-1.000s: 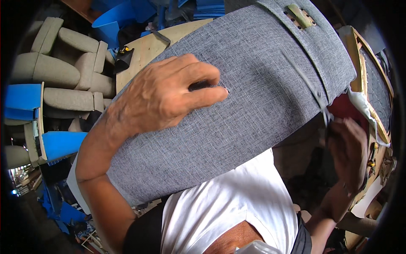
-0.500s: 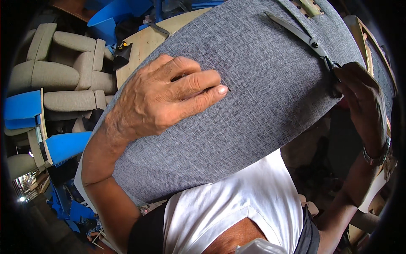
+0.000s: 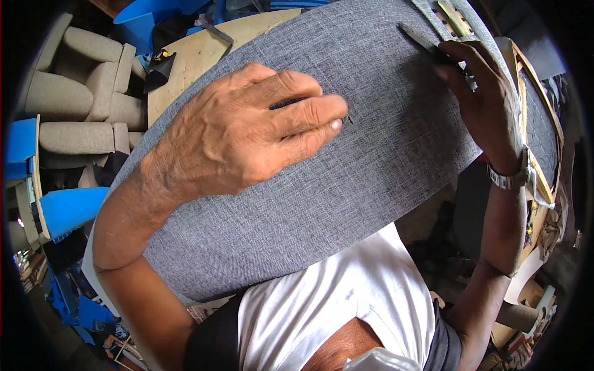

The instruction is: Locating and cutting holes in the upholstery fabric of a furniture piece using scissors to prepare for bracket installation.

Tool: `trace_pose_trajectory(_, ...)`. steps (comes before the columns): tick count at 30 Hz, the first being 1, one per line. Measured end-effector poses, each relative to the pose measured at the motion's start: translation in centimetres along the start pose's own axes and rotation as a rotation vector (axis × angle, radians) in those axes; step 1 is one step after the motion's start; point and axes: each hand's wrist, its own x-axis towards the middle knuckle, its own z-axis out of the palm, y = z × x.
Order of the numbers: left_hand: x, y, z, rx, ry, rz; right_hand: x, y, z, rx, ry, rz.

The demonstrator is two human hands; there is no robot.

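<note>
A large rounded panel covered in grey woven fabric [image 3: 346, 185] is propped against the front of a person in a white shirt [image 3: 334, 309], its lower edge resting at the chest and its upper edge tilted away. The left hand [image 3: 247, 133] lies flat on the upper middle of the fabric, fingers extended and close together, pressing rather than gripping; the pose appears to steady the panel and keep the cloth smooth. The right hand [image 3: 479, 102] reaches to the panel's upper right edge, its fingers curled around a thin dark strip-like object [image 3: 421, 40] lying on the fabric; whether this is a tool or a strap cannot be told. A metal wristwatch [image 3: 510, 179] sits on the right wrist. Beyond the right edge stands a wooden frame [image 3: 538, 123] with grey cloth inside. Behind the panel's upper left edge lies a pale plywood board [image 3: 198, 55]; further left are beige upholstered cushions [image 3: 74, 105] and blue shaped panels [image 3: 68, 207].
</note>
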Motion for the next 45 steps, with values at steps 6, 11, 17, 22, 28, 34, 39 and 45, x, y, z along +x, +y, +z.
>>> trace_pose_trajectory(6, -0.4, -0.3, 0.2, 0.007, 0.001, 0.056, -1.6, -4.2, -2.1, -0.129, -0.045, -0.043)
trace_pose_trajectory(11, -0.2, -0.5, 0.0, -0.031, -0.064, 0.019, -3.1, -8.0, -3.2, -0.089, -0.091, 0.083)
trace_pose_trajectory(17, 0.2, -0.5, -0.6, 0.002, -0.127, 0.013, -2.5, -10.6, -5.7, 0.265, -0.334, 0.386)
trace_pose_trajectory(22, 0.2, -0.5, -0.7, 0.008, -0.119, 0.036, -1.7, -11.3, -4.0, 0.357, -0.331, 0.344)
trace_pose_trajectory(28, 0.1, -0.6, -0.6, 0.032, -0.093, 0.066, -0.7, -11.8, -3.9, 0.275, -0.366, 0.329)
trace_pose_trajectory(34, 0.0, -0.6, -0.4, 0.049, -0.081, 0.082, 0.0, -12.5, -3.8, 0.155, -0.388, 0.308)
trace_pose_trajectory(39, 0.3, -0.5, -0.7, 0.055, -0.099, 0.094, -0.3, -12.6, -3.5, 0.117, -0.337, 0.245)
trace_pose_trajectory(45, 0.8, -0.4, -0.9, 0.053, -0.114, 0.087, -1.3, -12.6, -3.1, 0.103, -0.236, 0.229)
